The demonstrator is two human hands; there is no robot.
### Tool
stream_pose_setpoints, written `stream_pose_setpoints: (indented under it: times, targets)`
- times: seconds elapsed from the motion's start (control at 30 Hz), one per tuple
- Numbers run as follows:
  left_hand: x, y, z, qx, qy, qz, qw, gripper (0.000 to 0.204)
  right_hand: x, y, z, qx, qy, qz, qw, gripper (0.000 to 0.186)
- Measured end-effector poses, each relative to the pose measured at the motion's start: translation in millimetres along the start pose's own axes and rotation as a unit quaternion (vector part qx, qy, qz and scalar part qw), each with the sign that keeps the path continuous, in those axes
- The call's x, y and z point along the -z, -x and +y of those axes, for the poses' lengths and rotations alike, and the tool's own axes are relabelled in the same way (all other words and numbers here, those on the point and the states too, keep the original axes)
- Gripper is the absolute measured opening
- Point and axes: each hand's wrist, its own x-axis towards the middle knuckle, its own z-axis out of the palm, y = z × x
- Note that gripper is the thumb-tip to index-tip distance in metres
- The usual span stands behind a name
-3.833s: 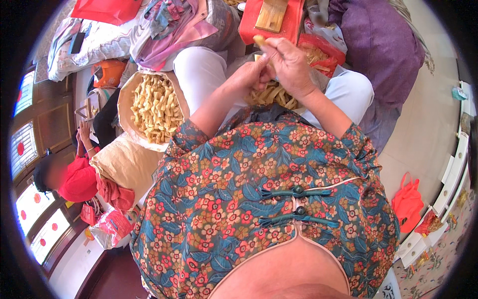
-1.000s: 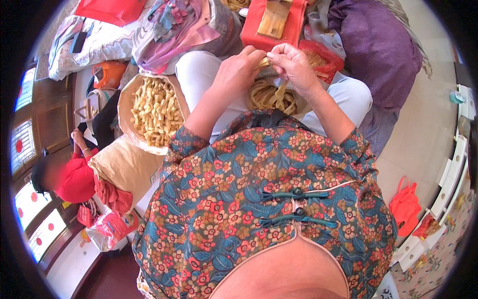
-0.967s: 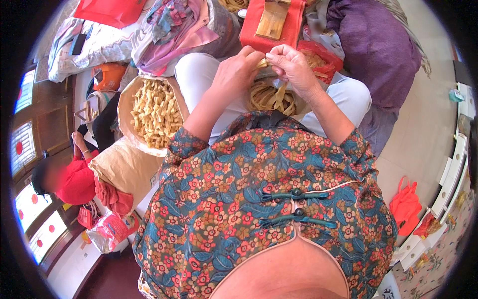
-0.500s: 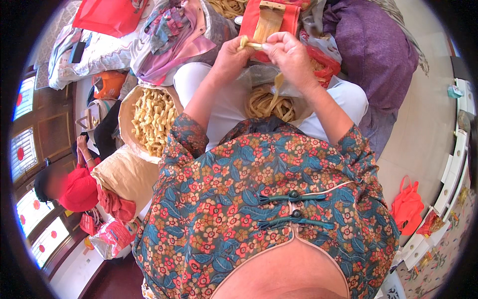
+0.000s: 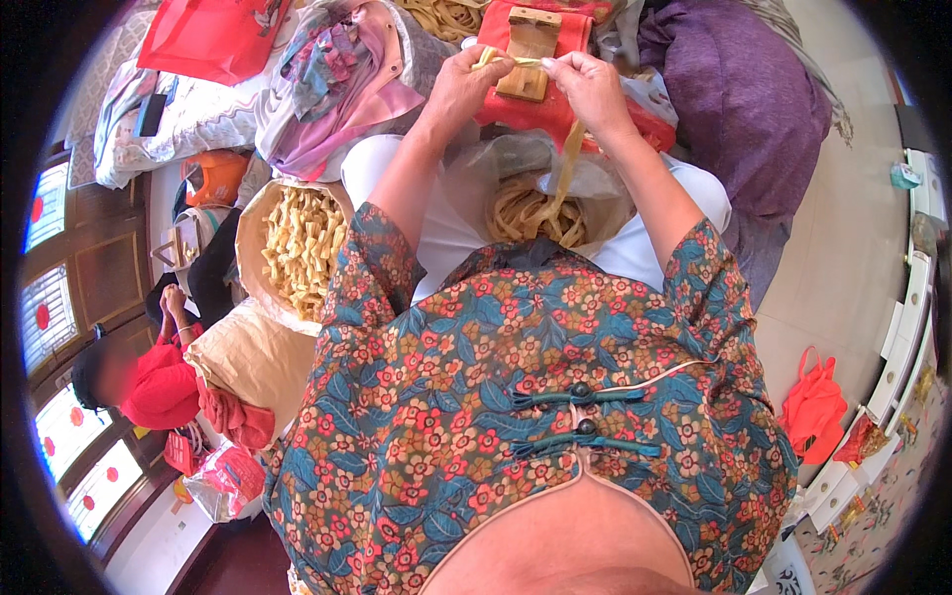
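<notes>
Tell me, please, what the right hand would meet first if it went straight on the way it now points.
Beyond the yellowish strip it pinches, the right hand would probably meet the wooden piece first, though it may pass above that; depth is unclear.

Red cloth point(image 5: 575, 40), wooden block point(image 5: 535, 38) lying on it, pale floor point(image 5: 843, 238), bright red bag point(image 5: 815, 409) resting there

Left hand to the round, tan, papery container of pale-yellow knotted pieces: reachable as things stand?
Probably yes: the container is open-topped beside the white-trousered left knee, which the left hand would likely pass over. The pieces lie uncovered, but that hand holds a pale-yellow strip.
</notes>
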Motion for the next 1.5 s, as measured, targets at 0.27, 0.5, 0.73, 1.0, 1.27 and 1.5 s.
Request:
stream_pose_setpoints:
  times: [0.27,0.5,0.73,1.0,1.27,1.5]
  targets:
    - [-9,-18,-6,-0.038,-0.303,0.068,0.950,0.025,-7,-9,23,-0.021,0.131,0.004,0.991,0.030]
    - [11,27,-10,0.200,0.327,-0.107,0.917,0.048,-1,22,19,-0.138,-0.066,-0.029,0.988,0.026]
    - [7,62,1,0.194,0.506,-0.123,0.831,0.045,-15,69,-13,-0.113,-0.196,-0.051,0.973,0.020]
    - [-26,110,-10,0.298,0.405,-0.085,0.860,0.024,-24,99,-39,0.192,0.004,-0.014,0.981,0.013]
    - [-31,117,28,0.344,0.451,0.031,0.823,0.018,-35,117,-35,0.345,0.054,-0.078,0.934,0.015]
    - [-26,118,9,0.268,0.332,-0.095,0.899,0.014,-35,102,-43,0.104,-0.099,-0.024,0.989,0.016]
